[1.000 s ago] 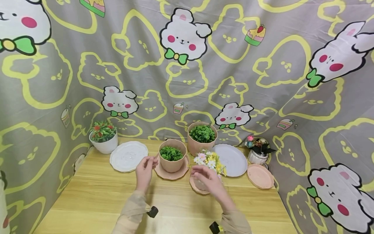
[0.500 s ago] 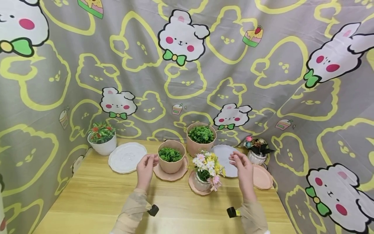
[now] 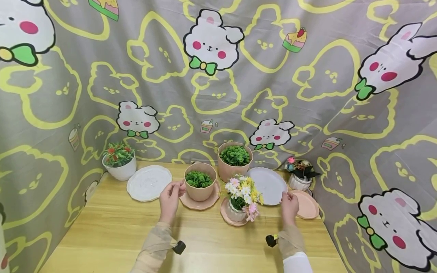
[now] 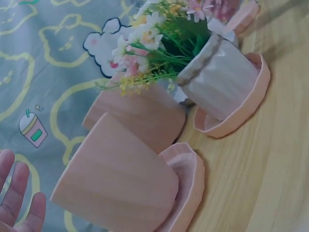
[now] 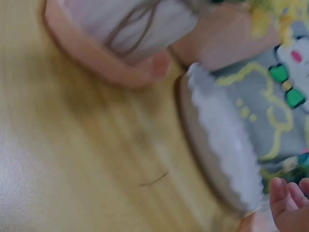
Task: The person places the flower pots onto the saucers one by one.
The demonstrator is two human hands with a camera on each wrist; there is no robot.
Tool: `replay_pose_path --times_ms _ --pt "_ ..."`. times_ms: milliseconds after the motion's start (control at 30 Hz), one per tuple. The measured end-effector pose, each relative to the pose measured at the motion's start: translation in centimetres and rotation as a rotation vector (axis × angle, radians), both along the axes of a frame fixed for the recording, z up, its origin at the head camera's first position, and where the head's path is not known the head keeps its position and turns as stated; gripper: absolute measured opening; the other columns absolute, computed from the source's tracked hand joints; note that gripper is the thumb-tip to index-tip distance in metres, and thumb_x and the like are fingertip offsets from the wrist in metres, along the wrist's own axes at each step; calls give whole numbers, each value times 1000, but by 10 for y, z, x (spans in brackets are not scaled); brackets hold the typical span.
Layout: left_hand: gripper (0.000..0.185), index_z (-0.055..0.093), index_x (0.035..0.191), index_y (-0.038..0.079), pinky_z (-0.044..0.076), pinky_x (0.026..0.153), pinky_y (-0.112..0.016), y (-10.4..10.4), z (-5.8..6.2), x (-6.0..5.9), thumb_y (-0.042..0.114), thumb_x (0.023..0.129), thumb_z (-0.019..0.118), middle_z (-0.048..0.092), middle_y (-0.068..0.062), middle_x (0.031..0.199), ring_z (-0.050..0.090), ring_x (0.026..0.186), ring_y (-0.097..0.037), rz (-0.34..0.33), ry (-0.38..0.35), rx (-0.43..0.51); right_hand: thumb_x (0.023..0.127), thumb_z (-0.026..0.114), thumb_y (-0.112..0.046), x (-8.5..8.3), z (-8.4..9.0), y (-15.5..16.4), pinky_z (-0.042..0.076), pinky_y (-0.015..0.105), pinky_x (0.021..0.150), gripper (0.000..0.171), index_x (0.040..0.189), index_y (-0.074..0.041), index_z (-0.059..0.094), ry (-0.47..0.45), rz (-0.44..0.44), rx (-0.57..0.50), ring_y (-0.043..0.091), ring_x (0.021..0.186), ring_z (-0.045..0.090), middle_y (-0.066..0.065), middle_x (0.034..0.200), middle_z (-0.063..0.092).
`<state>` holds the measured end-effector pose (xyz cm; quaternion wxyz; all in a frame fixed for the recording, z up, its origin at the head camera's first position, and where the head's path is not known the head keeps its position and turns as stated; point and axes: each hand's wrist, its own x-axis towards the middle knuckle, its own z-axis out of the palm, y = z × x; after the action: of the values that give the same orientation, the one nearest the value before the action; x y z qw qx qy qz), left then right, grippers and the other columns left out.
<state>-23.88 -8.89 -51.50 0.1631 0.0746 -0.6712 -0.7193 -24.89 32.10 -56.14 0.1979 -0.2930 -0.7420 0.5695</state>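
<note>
Both arms reach forward over the wooden table (image 3: 218, 250), well apart from each other. The left hand (image 3: 169, 201) points ahead, its fingertips just beside the small pink pot (image 3: 200, 192) with green leaves. Its fingers are a little apart and hold nothing. The right hand (image 3: 289, 204) is near the purple-gray plate (image 3: 268, 185) and the round pink plate (image 3: 310, 206) (I can't tell if it touches either one). Its fingers are softly bent, close together, with nothing seen in them.

There are five pots, two pink and three white. The small pink pot stands upright on a pink saucer (image 3: 199, 206), and the big pink pot (image 3: 227, 169) stands behind. One white pot has daisies (image 3: 236, 214) and sits between the hands on a little pink saucer (image 3: 224, 216). One white pot has red flowers (image 3: 120, 171), far left, and another has a pink rose (image 3: 299, 183), far right. There are five plates, counting both saucers; the last is a white plate (image 3: 149, 183) at the left.
</note>
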Motion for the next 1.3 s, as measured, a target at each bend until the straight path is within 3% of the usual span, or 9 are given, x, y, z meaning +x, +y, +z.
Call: replay_pose_path --times_ms 133,233,400,600,767,900,1033,1100,1300 --pt "26 65 103 -10 57 73 -18 1 10 6 12 101 51 69 -28 98 67 74 -4 -20 10 11 98 50 -25 -4 -13 1 46 47 93 49 129 12 48 -108 -5 92 41 105 55 33 120 53" --pt "25 64 103 -13 58 74 -20 3 18 11 8 100 51 73 -18 92 68 74 -5 -27 22 8 95 51 -22 -5 -21 0 38 57 100 49 125 16 45 -147 -1 133 51 112 47 37 120 50" --pt "26 62 108 -13 58 74 -21 6 14 8 10 100 52 70 7 83 69 76 -10 -44 41 55 92 53 -18 -6 -33 -2 39 59 94 42 116 15 42 -183 -10 172 54 106 48 38 111 50" --pt "29 58 118 -7 59 77 -25 17 9 -12 16 101 51 71 -11 92 69 76 -10 -73 44 109 90 52 -12 -6 -38 -4 40 59 94 41 119 14 39 -182 -11 140 53 106 48 37 110 49" --pt "27 59 120 -4 58 86 -38 34 30 -23 13 101 51 70 -1 88 71 86 -22 -105 11 142 88 52 -8 -7 -40 -7 45 53 88 41 121 12 39 -173 -23 137 49 99 53 30 98 53" --pt "29 58 123 -4 58 88 -39 52 40 -39 13 100 51 70 -11 97 69 93 -27 -132 -15 124 89 53 -8 -6 -42 -7 46 53 86 42 124 12 40 -180 -26 138 47 91 56 29 97 55" --pt "28 61 121 1 57 87 -39 69 41 -65 18 101 52 64 -25 116 68 92 -21 -137 7 50 91 53 -11 -7 -44 -6 47 53 87 44 128 10 39 -203 -20 113 34 66 61 30 101 58" --pt "26 62 120 3 56 89 -43 75 47 -77 17 100 52 64 -22 113 66 92 -22 -153 14 25 92 53 -11 -7 -44 -6 47 53 87 44 129 9 39 -208 -19 87 25 53 58 30 104 57" --pt "31 61 126 7 51 95 -42 91 62 -114 18 99 51 62 -15 124 62 105 -26 -188 -34 -21 92 54 -13 -8 -45 -4 50 43 81 46 131 7 41 -209 -35 51 17 49 60 33 117 56"
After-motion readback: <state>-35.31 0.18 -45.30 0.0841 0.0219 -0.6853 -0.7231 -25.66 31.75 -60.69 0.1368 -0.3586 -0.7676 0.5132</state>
